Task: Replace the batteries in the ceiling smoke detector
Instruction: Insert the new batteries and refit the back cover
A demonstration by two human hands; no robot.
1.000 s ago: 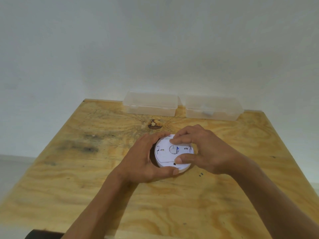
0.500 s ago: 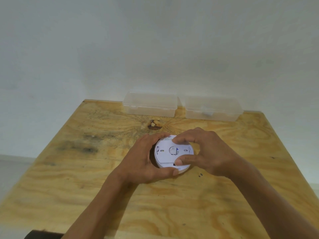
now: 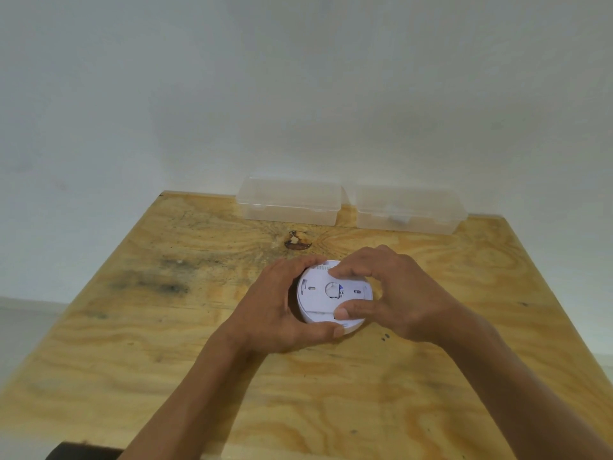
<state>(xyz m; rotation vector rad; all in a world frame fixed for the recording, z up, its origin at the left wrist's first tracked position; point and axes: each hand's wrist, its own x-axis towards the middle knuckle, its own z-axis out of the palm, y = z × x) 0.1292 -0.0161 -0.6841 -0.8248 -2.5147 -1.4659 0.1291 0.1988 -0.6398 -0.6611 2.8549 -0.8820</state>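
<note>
A round white smoke detector point(image 3: 320, 298) lies on the plywood table point(image 3: 166, 327) with its flat back plate facing up. My left hand point(image 3: 275, 310) wraps round its left rim, thumb along the near edge. My right hand point(image 3: 394, 293) grips the back plate from the right: fingertips on its far part, thumb pressed on the near part. The detector's right side is hidden under my right hand. No batteries show.
Two clear plastic lidded boxes stand at the table's far edge against the white wall: one point(image 3: 292, 200) left of centre, one point(image 3: 409, 209) to the right with a small pale item inside. A dark knot point(image 3: 297, 241) marks the wood behind the detector.
My right hand's fingers have shifted slightly leftward and up over the back plate, and the markings on the plate have turned a little. My left hand holds as before.
</note>
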